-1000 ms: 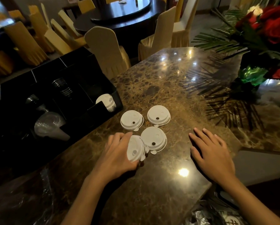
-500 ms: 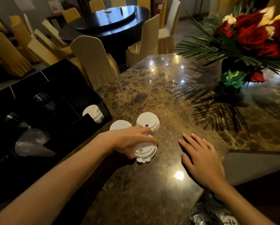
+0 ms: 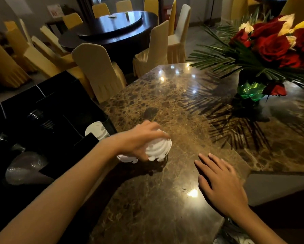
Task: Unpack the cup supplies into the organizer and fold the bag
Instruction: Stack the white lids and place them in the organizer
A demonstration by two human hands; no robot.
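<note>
My left hand [image 3: 138, 138] grips a small stack of white cup lids [image 3: 159, 147] on the marble table [image 3: 165, 103], tilted on edge. One more white lid [image 3: 125, 158] lies flat under my wrist. My right hand [image 3: 219, 182] rests flat on the table with fingers spread, holding nothing. The black organizer [image 3: 59, 106] stands at the left. It holds a stack of white lids [image 3: 97, 132] in its near right slot, clear cups [image 3: 24, 169] lying down, and dark stacked items [image 3: 36, 114]. A crinkled plastic bag [image 3: 235, 235] shows at the bottom edge.
A bouquet of red roses in a green vase [image 3: 251, 90] stands at the table's right, with palm fronds spreading over the marble. Covered chairs [image 3: 98, 71] and a round dark table [image 3: 112, 30] stand beyond. The table's edge drops off at the right [image 3: 249, 171].
My left hand has gathered the loose lids from the table into a stack and moved it up and left. My right hand stayed flat. The view has tilted upward.
</note>
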